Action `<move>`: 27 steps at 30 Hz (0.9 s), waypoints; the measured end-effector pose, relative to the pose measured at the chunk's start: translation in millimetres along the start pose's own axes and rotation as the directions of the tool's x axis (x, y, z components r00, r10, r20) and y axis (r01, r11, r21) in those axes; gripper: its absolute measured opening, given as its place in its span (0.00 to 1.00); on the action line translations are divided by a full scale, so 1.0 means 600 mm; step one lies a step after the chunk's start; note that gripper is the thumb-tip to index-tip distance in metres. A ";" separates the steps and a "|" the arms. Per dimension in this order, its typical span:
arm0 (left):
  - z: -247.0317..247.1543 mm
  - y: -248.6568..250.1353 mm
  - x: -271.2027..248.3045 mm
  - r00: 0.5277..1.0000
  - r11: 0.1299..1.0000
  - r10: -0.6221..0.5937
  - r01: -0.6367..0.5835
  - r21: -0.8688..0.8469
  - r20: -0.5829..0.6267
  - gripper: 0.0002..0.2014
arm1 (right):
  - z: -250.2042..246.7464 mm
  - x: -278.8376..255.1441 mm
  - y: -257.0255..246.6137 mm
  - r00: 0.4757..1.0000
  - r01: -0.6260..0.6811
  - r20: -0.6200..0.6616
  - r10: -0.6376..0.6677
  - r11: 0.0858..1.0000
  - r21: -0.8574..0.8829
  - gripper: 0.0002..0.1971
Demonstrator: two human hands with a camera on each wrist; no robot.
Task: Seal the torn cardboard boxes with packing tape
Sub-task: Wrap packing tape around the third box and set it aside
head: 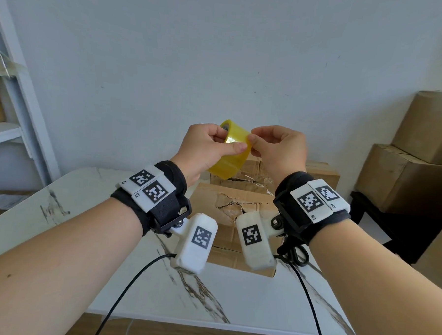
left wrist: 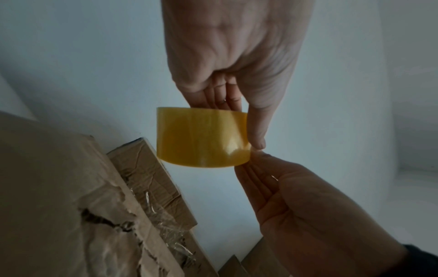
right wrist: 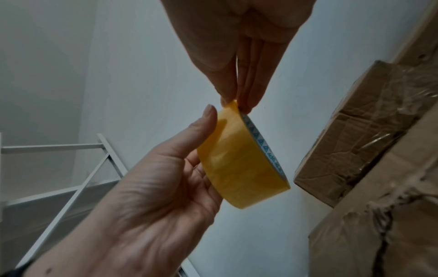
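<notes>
Yellow tape roll (head: 231,152) held in air above torn box (head: 234,214); blue triangle print seen on core rim, no readable text. Roll gripped by left hand (head: 207,151); tape edge pinched by right hand (head: 277,151). 2 boxes rested on marble surface (head: 79,211). Wrist tags marked L1, R1, R2.

Yellow tape roll (head: 232,152); brown boxes (head: 234,206); white marbled table (head: 90,199).

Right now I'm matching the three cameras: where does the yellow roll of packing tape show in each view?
Head: yellow roll of packing tape, centre, between both hands.
Left wrist: centre, below the left hand.
Right wrist: centre, below the right hand.
Shared landmark: torn brown cardboard box.
</notes>
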State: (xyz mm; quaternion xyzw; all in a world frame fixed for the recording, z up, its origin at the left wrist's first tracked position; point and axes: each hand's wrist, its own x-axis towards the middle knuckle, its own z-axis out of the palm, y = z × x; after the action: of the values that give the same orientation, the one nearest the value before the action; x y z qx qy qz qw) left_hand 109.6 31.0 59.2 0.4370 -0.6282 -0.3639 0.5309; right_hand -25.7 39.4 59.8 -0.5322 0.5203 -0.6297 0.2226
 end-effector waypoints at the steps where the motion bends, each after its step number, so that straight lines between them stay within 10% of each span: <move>1: -0.001 0.001 0.000 1.000 1.000 0.000 0.000 -0.001 -0.002 0.12 | 0.001 0.001 0.000 1.000 0.005 0.006 -0.005 1.000 0.002 0.07; 27: -0.007 0.003 -0.010 0.999 0.998 -0.028 0.029 -0.061 0.015 0.08 | 0.003 -0.008 -0.002 1.000 -0.014 -0.016 0.014 0.999 0.034 0.05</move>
State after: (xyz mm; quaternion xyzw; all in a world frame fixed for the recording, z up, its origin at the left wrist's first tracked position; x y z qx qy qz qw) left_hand 113.4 37.2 59.4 0.4270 -0.6142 -0.3936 0.5344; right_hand -22.4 43.0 58.5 -0.5195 0.5149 -0.6413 0.2318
